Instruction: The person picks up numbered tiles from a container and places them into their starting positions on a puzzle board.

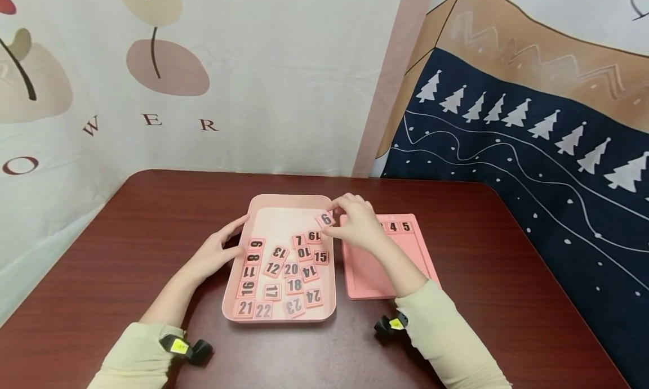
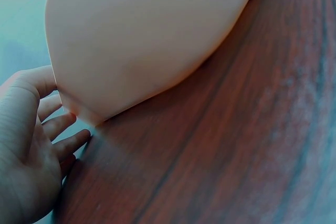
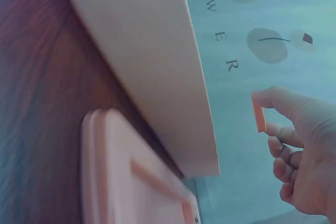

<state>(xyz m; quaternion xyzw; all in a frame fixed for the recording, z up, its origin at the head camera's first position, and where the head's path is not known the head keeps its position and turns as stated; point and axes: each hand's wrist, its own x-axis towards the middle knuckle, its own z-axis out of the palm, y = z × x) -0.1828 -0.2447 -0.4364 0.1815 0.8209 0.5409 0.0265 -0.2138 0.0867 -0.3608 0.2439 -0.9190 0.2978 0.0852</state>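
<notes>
The right hand [image 1: 359, 224] is pinching a number tile [image 1: 325, 219], likely light, stiff, best edge-held, while the relaxed left hand [image 1: 213, 254] is touching the tray [image 1: 291, 200].

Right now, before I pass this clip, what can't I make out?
Head view: the top row of the pink board, left of the 4 tile, mostly behind the right hand.
Left wrist view: what lies in the tray, hidden by its wall.
Right wrist view: the number on the held tile, seen edge-on.

The head view looks forward and down; both wrist views, much nearer, share the tray [image 1: 284, 223].
</notes>
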